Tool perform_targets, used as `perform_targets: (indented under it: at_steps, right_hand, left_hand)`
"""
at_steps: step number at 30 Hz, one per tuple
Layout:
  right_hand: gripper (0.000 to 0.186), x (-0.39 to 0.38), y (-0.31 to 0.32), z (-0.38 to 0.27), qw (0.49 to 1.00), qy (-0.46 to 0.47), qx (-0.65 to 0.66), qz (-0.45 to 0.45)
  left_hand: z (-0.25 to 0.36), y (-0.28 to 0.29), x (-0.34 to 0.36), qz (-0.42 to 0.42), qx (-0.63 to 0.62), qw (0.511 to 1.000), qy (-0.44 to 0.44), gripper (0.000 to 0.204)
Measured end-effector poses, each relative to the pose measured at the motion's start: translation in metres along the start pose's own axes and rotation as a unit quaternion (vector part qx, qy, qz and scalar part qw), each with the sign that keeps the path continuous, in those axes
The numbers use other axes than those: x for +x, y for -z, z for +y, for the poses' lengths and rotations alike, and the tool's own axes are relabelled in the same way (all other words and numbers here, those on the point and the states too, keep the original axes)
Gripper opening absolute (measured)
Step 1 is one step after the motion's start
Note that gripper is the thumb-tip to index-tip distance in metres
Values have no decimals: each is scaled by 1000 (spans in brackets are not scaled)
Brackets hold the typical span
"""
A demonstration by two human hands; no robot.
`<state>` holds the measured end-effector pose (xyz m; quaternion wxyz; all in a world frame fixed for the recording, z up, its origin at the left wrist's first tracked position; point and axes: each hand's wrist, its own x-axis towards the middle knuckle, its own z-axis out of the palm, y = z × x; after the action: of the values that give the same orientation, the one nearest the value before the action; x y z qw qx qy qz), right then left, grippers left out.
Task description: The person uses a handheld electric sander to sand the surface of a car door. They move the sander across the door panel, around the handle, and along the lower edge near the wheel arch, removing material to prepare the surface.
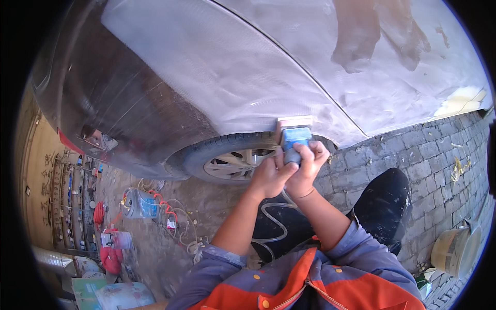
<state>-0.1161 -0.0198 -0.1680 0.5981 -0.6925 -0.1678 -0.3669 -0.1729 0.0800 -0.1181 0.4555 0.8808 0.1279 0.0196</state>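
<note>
A blue air sander (296,136) with a grey rear grip rests its pale flat pad against the car's body panel (243,106), just above the wheel arch. My right hand (306,173) is wrapped round its grip, with the thumb lying over the top. Close beside it, my left hand (268,178) also closes on the grip from the left; some of its fingers are hidden. A clear coiled hose (279,219) hangs below my hands. Whitish sanded areas cover the panel, and a dark area lies to the left. The wheel (235,163) sits right below the sander.
Brown and yellowish patches mark the panel at right. Grey paving blocks (416,155) make up the ground. A dirty bucket (457,250) stands at lower right. To the left are a blue-labelled bucket (139,203), tangled red and clear hoses (178,219), and a rack (70,201).
</note>
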Motion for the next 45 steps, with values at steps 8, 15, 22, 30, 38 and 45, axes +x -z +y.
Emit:
perform_targets:
  at_steps: [8,15,22,30,38,45]
  right_hand:
    - [49,-20,-50,-62,995,55,70,-40]
    - [50,-24,-49,-63,998,41,32,-38]
    - [52,-29,-56,-70,997,40,52,-50]
    - [57,-33,-58,-59,998,27,49,9]
    - [52,-39,-67,-72,995,48,77,-43]
    - [70,-33,-42,-30,998,-19,12,56]
  left_hand:
    - [-56,59,-37,84,-153,980,-94,96]
    - [-47,63,-35,43,-165,981,-87,99]
    - [-44,73,-38,52,-192,976,-91,101]
    - [-76,72,-31,14,-106,993,-53,92]
    - [-57,78,-41,60,-217,969,-100,99]
    - [-25,52,-8,-42,109,993,6,83]
